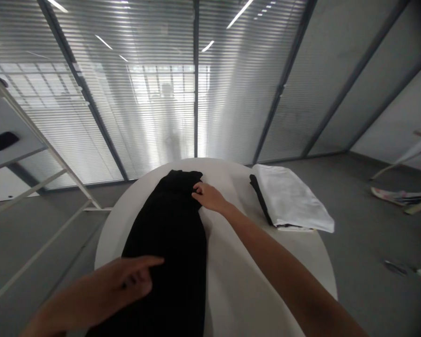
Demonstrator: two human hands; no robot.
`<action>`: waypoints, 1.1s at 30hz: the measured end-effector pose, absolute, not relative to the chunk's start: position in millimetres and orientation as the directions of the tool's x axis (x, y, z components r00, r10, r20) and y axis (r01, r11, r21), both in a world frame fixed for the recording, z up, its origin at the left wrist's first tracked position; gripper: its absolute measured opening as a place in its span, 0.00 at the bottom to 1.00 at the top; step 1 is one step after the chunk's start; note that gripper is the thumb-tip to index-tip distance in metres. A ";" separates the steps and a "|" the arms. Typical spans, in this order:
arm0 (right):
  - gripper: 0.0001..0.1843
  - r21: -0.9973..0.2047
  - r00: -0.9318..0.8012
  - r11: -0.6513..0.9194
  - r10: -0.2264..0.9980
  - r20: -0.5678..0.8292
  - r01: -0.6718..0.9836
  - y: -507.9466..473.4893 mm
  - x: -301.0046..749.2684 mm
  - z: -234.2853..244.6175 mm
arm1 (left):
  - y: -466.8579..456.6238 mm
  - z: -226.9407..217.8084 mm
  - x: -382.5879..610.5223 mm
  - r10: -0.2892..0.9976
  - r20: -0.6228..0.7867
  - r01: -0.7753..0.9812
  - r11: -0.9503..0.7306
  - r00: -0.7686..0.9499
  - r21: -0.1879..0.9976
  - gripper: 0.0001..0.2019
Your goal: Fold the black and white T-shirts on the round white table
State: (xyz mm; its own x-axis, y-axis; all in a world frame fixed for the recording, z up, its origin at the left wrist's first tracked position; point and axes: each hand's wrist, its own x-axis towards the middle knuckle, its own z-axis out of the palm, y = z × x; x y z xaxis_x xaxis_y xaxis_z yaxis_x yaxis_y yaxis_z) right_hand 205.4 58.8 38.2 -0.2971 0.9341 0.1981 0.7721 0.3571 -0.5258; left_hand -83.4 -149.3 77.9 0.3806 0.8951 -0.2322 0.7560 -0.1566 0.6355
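A long black garment [170,238] lies folded lengthwise along a round white table [228,281]. My right hand [207,195] reaches out to the garment's far right edge, its fingers curled on the cloth there. My left hand [126,281] rests on the garment's near left side, index finger stretched out, the other fingers bent under. Whether either hand truly grips the cloth is unclear.
A stack of folded white cloth [290,199] with a dark piece beneath lies at the table's right edge. A white metal rack [31,187] stands on the left. Glass walls with blinds rise behind. Small items lie on the grey floor at right [400,196].
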 end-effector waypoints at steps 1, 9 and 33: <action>0.21 -0.488 -0.313 0.362 0.932 0.181 0.795 52.1 204.0 29.9 | -127.5 73.1 -77.2 0.895 -0.227 0.767 -0.173 0.384 0.618 0.23; 0.25 -0.393 -0.383 0.383 0.920 0.081 0.836 27.1 197.0 -6.5 | -33.9 -15.2 -51.7 0.979 0.130 0.968 -0.177 0.156 0.178 0.23; 0.28 -0.448 -0.229 0.187 0.973 -0.041 0.874 15.0 374.0 84.8 | 12.9 36.0 11.3 0.968 0.249 0.999 -0.045 0.038 0.025 0.25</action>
